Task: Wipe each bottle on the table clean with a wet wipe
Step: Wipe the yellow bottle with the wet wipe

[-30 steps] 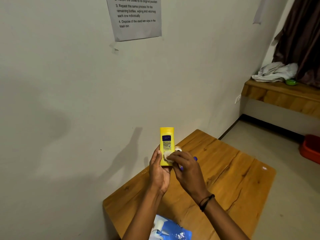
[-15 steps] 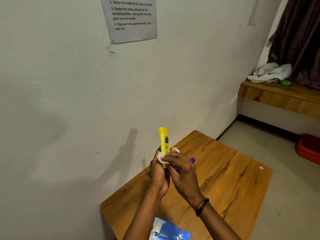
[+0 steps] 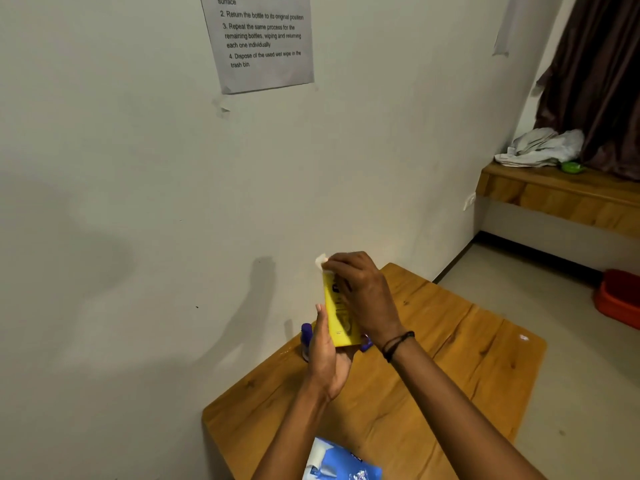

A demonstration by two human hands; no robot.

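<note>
At 6 o'clock, at the near edge of the wooden bench (image 3: 450, 393), lies a blue pack of wet wipes (image 3: 341, 462) with a white flap, partly cut by the frame. Both forearms reach forward over the bench. The left hand (image 3: 327, 355) is closed around the lower end of the yellow bottle (image 3: 337, 313) and holds it upright above the bench, a little tilted, with the thumb along its left side. The right hand (image 3: 363, 292), which has a dark band (image 3: 398, 344) at the wrist, is clenched over the upper part of the same bottle and presses a white wet wipe (image 3: 321, 262) against its top; only a small corner of the wipe shows at 11 o'clock of the fingers. Just behind the left hand, near the wall, stands a purple bottle (image 3: 306, 339) on the bench (mostly hidden). Another purple piece (image 3: 366, 344) shows under the right wrist; what it is I cannot tell. Farther, at 12 o'clock, a paper sheet (image 3: 259, 43) with printed steps hangs on the wall. At 2 o'clock there is a wooden shelf (image 3: 554, 199) with a crumpled white cloth (image 3: 540, 148), and a red tub (image 3: 620, 296) on the floor.
</note>
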